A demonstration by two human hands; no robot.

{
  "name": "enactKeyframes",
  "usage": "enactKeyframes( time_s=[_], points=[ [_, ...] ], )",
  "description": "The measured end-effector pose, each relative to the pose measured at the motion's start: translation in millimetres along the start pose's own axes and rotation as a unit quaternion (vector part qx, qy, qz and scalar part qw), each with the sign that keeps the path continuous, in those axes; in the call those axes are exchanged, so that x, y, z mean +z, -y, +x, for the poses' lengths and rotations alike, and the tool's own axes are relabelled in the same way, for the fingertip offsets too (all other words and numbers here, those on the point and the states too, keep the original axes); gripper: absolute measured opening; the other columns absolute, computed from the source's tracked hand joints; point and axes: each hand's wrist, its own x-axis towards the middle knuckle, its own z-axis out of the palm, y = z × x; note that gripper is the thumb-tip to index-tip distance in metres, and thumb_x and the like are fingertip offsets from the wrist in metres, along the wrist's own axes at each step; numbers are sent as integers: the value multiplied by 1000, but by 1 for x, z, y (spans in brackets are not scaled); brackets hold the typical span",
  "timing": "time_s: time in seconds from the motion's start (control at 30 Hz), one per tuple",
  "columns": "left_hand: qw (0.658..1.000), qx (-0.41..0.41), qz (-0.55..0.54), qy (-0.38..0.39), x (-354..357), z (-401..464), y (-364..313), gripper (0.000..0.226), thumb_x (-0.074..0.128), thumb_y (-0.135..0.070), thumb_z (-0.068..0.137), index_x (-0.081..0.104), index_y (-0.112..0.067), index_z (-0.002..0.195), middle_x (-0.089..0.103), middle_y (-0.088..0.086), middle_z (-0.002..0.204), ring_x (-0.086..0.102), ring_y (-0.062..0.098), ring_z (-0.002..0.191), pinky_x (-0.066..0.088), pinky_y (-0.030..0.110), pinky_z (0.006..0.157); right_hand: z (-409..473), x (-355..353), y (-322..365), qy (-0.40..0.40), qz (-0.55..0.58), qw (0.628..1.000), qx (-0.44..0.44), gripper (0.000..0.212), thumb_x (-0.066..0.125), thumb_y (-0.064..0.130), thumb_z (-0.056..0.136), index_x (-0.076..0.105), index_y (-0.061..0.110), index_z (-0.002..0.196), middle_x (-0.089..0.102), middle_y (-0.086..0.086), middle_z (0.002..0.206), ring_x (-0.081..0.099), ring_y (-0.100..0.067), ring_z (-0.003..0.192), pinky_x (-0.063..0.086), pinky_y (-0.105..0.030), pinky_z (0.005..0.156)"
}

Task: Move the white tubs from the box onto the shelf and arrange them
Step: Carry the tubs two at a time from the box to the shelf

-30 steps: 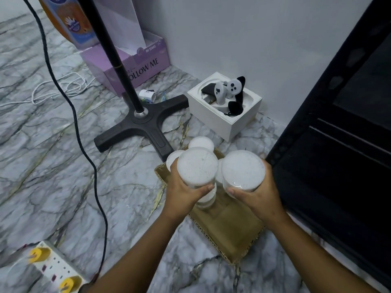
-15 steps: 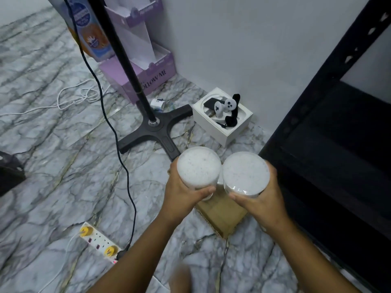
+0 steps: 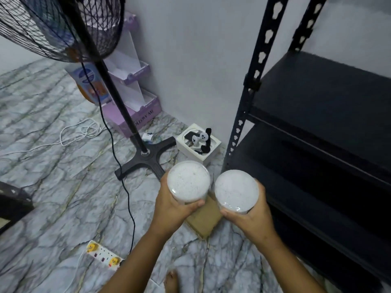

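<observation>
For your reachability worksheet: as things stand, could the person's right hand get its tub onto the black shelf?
Probably yes. The right hand holds a white tub right beside the black shelf, whose open front faces it, with nothing between them.

Under me runs a grey-veined marble floor (image 3: 53, 187). My cardboard box (image 3: 204, 222) sits flat on it, just beside the black shelf (image 3: 317, 115). The fan's cross base (image 3: 146, 160) stands near it, a white square box (image 3: 198, 144) by the wall, purple cartons (image 3: 137, 115) behind, a power strip (image 3: 103, 255) close to my foot (image 3: 171, 282).
</observation>
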Motion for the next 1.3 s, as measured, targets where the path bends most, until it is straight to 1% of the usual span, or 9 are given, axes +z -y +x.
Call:
enactKeyframes(
  time_s=[0.17,0.37,0.53,0.63,0.7,0.83,0.93,1.1,1.3],
  points=[
    [1000,3,-7,24,4,-30,-49,91,93,-16,51,40,-33,123,52,-1,130,51,-3,115,46,5,77,-32,-26,55,-46,4,999,-11,98,93,12,50,36,49,119,49,26,121,51,14,110,46,-9,85],
    [1000,5,10,29,4,-46,-85,97,89,-59,38,37,-58,120,52,-13,130,50,7,122,50,33,96,-59,-42,112,-106,8,994,11,95,89,39,42,36,48,120,49,25,123,50,12,112,48,-17,88],
    [997,23,18,65,4,-44,-115,98,87,-55,41,35,-50,124,50,-15,129,50,7,120,52,33,92,-69,-50,147,-161,-1,987,1,100,94,25,45,35,43,123,48,22,121,51,15,107,48,-6,76],
    [994,45,23,96,7,-39,-132,94,88,-47,44,36,-48,123,50,-19,125,51,0,116,50,17,84,-74,-55,161,-201,-5,980,-1,96,91,30,45,35,47,121,49,22,121,53,8,109,50,-9,75],
    [991,60,25,115,12,-37,-143,93,93,-29,52,36,-43,125,50,-20,124,51,-4,113,48,7,76,-78,-59,171,-221,-2,975,2,97,89,28,45,35,41,125,50,21,120,53,5,110,50,-11,73],
    [984,83,22,157,31,-34,-164,90,91,-13,60,35,-36,127,48,-23,117,51,-11,104,45,2,69,-89,-75,185,-255,4,967,14,93,91,10,56,34,39,124,50,23,115,53,7,103,48,-9,69],
    [977,94,22,192,52,-31,-174,93,90,-30,55,36,-41,130,50,-23,122,53,-2,112,50,9,75,-96,-96,189,-289,7,957,25,88,87,4,61,34,36,124,51,21,111,54,6,98,47,-5,64],
    [970,88,36,225,112,-27,-184,102,88,-49,45,34,-45,131,49,-10,131,51,14,121,50,43,98,-99,-149,184,-337,6,941,32,89,88,8,60,34,37,126,50,19,114,54,3,102,49,-11,64],
    [955,109,37,272,212,-30,-204,97,88,-39,51,31,-41,129,49,-11,128,51,10,117,47,30,96,-91,-240,172,-365,-4,930,35,90,88,14,60,33,38,126,48,22,115,51,3,102,44,-12,72]
  ],
)
